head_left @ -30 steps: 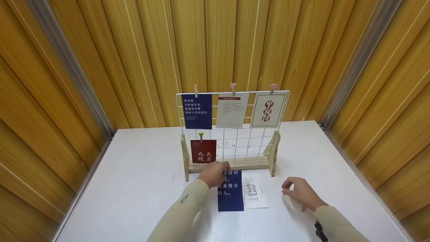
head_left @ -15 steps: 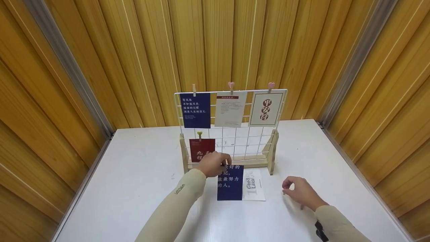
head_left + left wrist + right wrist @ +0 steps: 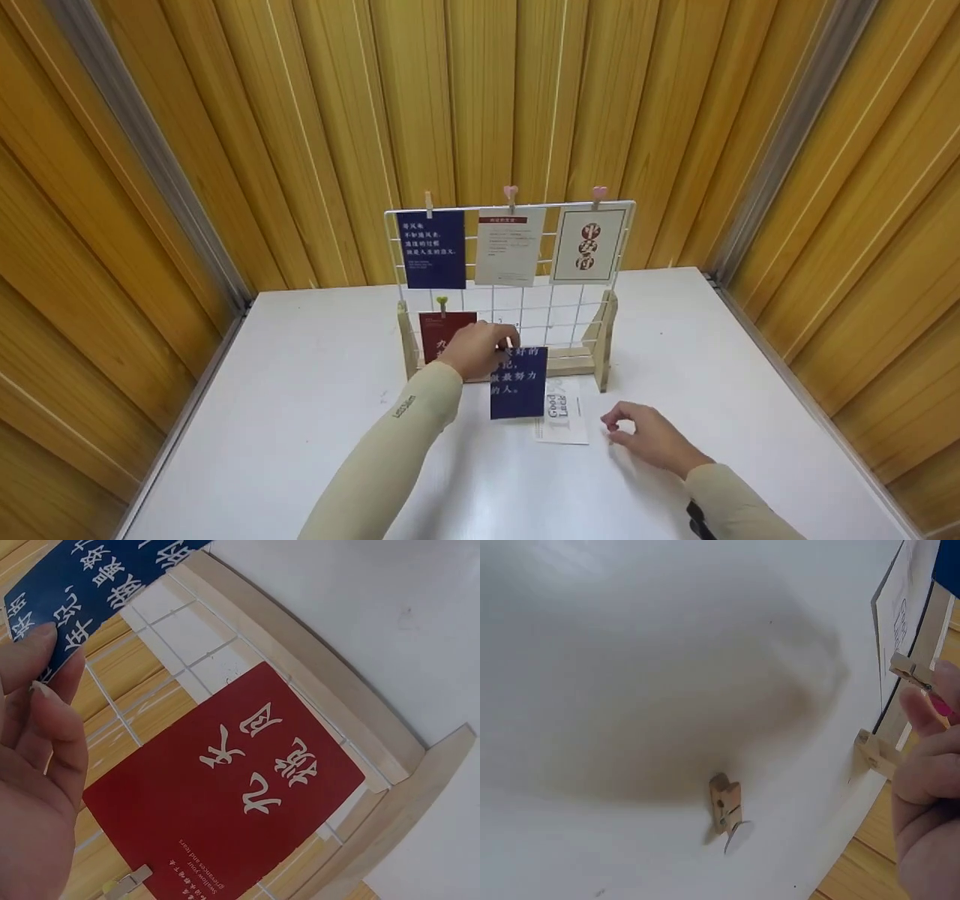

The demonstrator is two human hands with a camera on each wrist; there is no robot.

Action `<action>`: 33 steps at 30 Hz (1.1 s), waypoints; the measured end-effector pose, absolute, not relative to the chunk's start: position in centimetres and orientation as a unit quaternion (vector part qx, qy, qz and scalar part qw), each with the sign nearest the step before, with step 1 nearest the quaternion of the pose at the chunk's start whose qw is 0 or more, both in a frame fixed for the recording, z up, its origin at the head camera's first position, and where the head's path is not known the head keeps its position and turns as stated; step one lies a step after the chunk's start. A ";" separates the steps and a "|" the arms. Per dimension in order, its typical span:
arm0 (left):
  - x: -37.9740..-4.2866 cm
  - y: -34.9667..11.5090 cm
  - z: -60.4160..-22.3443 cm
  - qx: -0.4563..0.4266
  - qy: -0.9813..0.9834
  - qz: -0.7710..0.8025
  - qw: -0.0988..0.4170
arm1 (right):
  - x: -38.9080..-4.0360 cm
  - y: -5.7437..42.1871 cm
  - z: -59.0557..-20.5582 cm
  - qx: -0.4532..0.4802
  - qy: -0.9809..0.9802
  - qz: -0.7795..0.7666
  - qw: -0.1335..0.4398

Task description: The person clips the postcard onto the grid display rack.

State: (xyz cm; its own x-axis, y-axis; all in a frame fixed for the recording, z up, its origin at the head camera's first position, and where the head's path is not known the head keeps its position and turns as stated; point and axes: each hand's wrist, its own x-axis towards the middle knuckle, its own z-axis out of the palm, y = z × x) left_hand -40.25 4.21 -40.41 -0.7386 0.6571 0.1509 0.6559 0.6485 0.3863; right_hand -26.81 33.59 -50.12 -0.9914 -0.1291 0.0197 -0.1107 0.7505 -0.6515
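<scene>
My left hand [image 3: 474, 352] pinches a navy card [image 3: 519, 386] with white lettering by its upper left corner. The card hangs before the lower part of a white wire grid rack [image 3: 531, 315], overlapping the "Good Luck" card [image 3: 568, 424] on the table. Just left of it, a red card [image 3: 225, 787] is fixed to the grid by a wooden clothespin [image 3: 127, 883]; my hand covers part of it in the head view. My right hand [image 3: 656, 436], right of the white card, pinches a small clothespin [image 3: 913, 673] with a pinkish-red decoration between thumb and finger.
Along the rack's top hang a blue card [image 3: 433, 251], a pale text card [image 3: 508, 251] and a framed-print card [image 3: 586, 244], each clipped. A loose clothespin [image 3: 724, 804] lies on the white table [image 3: 247, 420]. Wooden feet [image 3: 606, 341] support the rack; wood-look panels surround the table.
My left hand has lifted the navy card off the table and raised it toward the grid. My right hand has shifted slightly left with its clothespin. The head view has drifted a little.
</scene>
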 end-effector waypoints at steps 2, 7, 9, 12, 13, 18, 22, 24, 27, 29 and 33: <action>-40.5 4.3 -40.4 0.363 0.908 0.211 -0.006 | -26.9 32.8 -50.3 -0.084 0.928 -0.360 0.035; -41.0 4.5 -40.2 0.356 0.910 0.211 -0.016 | -26.9 30.9 -50.7 -0.121 0.915 -0.376 0.085; -41.1 4.6 -40.0 0.349 0.914 0.207 -0.016 | -26.8 30.2 -50.8 -0.131 0.912 -0.376 0.102; -41.4 4.8 -39.7 0.345 0.917 0.198 -0.020 | -26.6 29.6 -51.0 -0.135 0.912 -0.366 0.126; -41.4 4.8 -39.6 0.345 0.918 0.196 -0.023 | -26.6 29.5 -51.0 -0.134 0.914 -0.359 0.132; -42.0 5.1 -39.1 0.357 0.915 0.180 -0.057 | -26.5 29.3 -50.9 -0.132 0.925 -0.327 0.142; -42.3 5.6 -39.0 0.362 0.912 0.165 -0.100 | -26.4 29.5 -50.6 -0.145 0.927 -0.319 0.136; -42.4 6.0 -39.1 0.366 0.908 0.158 -0.128 | -26.3 29.6 -50.6 -0.156 0.926 -0.318 0.129; -42.7 6.4 -39.4 0.369 0.901 0.148 -0.175 | -26.4 29.6 -50.4 -0.172 0.926 -0.316 0.114; -42.8 6.7 -39.6 0.364 0.898 0.142 -0.201 | -26.5 29.6 -50.2 -0.179 0.925 -0.316 0.108; -43.1 7.1 -40.0 0.350 0.897 0.123 -0.239 | -27.0 29.5 -49.6 -0.175 0.922 -0.329 0.109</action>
